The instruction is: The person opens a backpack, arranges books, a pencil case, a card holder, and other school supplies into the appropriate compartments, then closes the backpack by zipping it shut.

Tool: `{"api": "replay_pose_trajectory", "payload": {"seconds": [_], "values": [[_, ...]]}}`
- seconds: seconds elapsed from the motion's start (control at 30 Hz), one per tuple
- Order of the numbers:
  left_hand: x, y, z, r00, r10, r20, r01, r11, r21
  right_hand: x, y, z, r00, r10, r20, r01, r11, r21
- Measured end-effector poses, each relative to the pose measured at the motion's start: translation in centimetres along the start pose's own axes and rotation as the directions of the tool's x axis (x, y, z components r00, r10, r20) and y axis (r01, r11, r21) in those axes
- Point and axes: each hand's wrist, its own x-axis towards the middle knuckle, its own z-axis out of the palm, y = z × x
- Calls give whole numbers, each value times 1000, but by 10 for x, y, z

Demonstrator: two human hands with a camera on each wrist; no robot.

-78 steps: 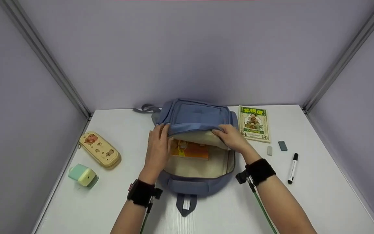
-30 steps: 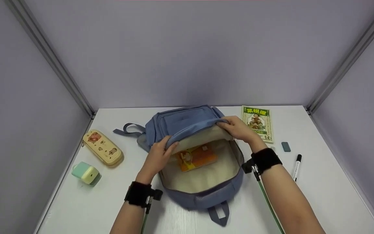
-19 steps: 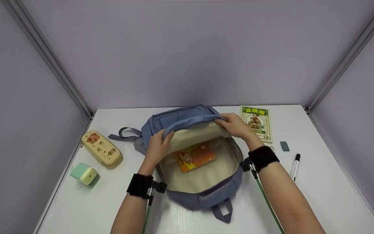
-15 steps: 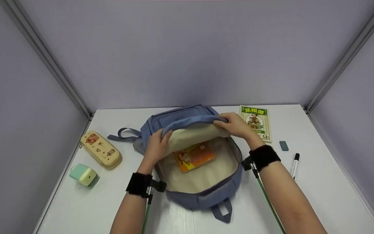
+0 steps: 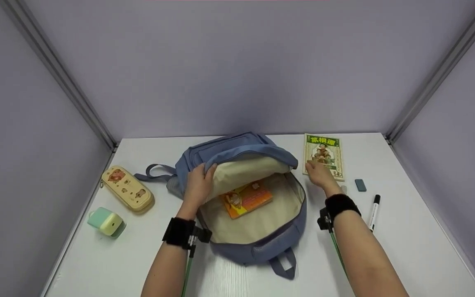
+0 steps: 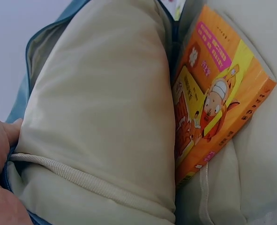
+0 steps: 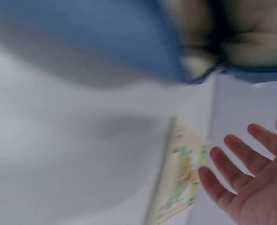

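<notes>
A blue backpack (image 5: 278, 243) lies unzipped in the middle, its cream lining showing. My left hand (image 5: 198, 183) pinches the edge of its raised front flap on the left, thumb on the lining side. Inside rests an orange book (image 5: 252, 200), whose cover and spine also show in the left wrist view, partly behind the lining. My right hand (image 5: 320, 175) is off the bag, over the lower left part of a green and cream book (image 5: 333, 152). In the right wrist view, its fingers (image 7: 239, 154) are spread and hold nothing, with that book beyond them.
On the left are a yellow pencil case (image 5: 128, 189) and a mint-green and yellow box-shaped thing (image 5: 106, 222). To the right lie a dark eraser-like block (image 5: 360, 185), a pale block (image 5: 344, 189) partly behind the wrist, and a marker (image 5: 374, 212). Walls stand at the back and sides.
The backpack has turned and its mouth has opened wider. My right hand has let go of the flap and moved right to the green book; my left hand keeps its hold.
</notes>
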Motion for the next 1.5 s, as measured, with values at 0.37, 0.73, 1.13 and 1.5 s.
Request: {"api": "replay_pose_trajectory", "payload": {"seconds": [0.37,0.73,1.13,1.5], "values": [[-3,5,8,1000,-24,-20,25,998,57,-26,35,13,949,261,175,-212,943,-258],[0,8,4,997,-36,-62,40,997,71,-52,22,16,939,274,209,-186,913,-362],[-4,2,6,997,-11,-80,15,998,55,-99,14,16,944,191,269,-58,898,-436],[-7,-2,11,997,-6,-75,9,999,48,-131,41,28,996,29,80,-8,968,-249]]}}
